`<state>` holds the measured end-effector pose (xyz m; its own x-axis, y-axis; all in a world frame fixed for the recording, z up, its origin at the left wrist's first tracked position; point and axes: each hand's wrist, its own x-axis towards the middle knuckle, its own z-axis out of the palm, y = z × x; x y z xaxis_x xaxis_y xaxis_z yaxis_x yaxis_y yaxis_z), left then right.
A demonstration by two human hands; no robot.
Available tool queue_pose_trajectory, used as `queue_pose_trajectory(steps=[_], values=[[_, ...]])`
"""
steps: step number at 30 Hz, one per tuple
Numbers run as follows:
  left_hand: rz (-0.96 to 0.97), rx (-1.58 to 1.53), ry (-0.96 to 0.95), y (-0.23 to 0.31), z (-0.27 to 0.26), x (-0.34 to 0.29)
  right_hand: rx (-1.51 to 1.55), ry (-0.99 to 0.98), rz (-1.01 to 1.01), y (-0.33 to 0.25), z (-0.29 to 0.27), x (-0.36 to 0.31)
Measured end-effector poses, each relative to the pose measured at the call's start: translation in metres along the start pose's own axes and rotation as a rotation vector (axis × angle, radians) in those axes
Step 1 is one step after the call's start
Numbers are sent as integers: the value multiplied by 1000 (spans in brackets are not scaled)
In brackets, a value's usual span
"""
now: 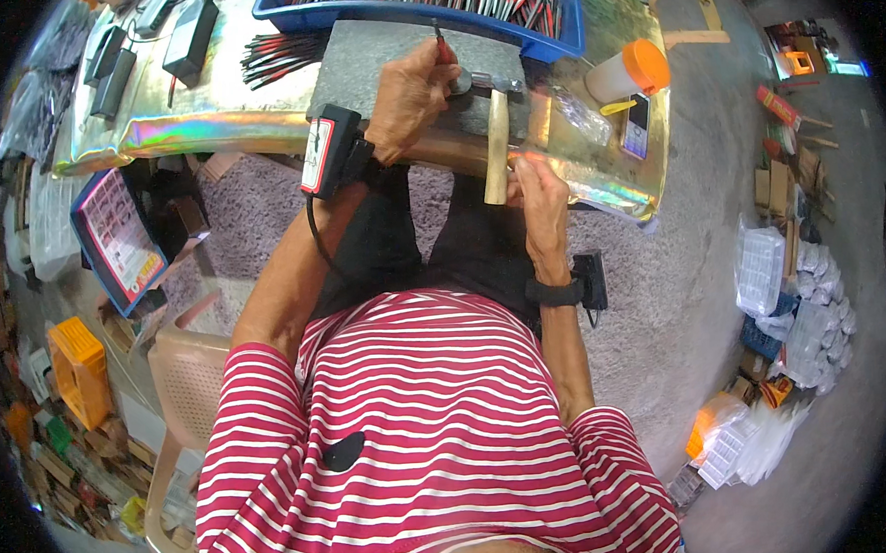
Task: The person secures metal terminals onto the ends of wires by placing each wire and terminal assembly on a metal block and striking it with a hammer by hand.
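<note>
My left hand (409, 96) is closed around a slim red-and-black tool (442, 48), its dark tip pointing away from me, above a grey slab (362, 68). Close to those fingers is the metal head of a hammer (497, 153), and its pale wooden handle reaches back past the table's front edge. My right hand (541, 196) has its fingers drawn together beside the handle's near end. Whether they grip the handle or some small thing is hidden.
A blue tray (568, 30) full of red-and-black tools stands behind the slab, with a loose bundle of tools (276, 60) to its left. An orange-lidded jar (613, 75) and a phone-like device (636, 126) are on the right. A plastic chair (183, 385) stands at lower left.
</note>
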<state>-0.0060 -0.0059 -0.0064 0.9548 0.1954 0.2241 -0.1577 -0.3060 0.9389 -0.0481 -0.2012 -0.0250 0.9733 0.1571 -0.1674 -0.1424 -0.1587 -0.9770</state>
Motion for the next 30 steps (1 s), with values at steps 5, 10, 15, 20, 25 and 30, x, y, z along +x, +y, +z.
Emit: queue_pose_trajectory(steps=[5,10,15,20,25,30], values=[[233,158,-50,-2,-3,2,0,-132,-27,-6,7,9],[351,268,-59,-5,-2,3,510,-256,237,-10,17,15],[403,285,-48,-4,0,3,609,-253,337,-21,17,20],[407,304,-31,-6,0,3,154,-119,130,-58,11,8],[410,264,-76,-2,-1,4,-431,-50,-386,-117,-4,-6],[443,285,-23,-8,1,5,-447,121,-604,-162,-3,-27]])
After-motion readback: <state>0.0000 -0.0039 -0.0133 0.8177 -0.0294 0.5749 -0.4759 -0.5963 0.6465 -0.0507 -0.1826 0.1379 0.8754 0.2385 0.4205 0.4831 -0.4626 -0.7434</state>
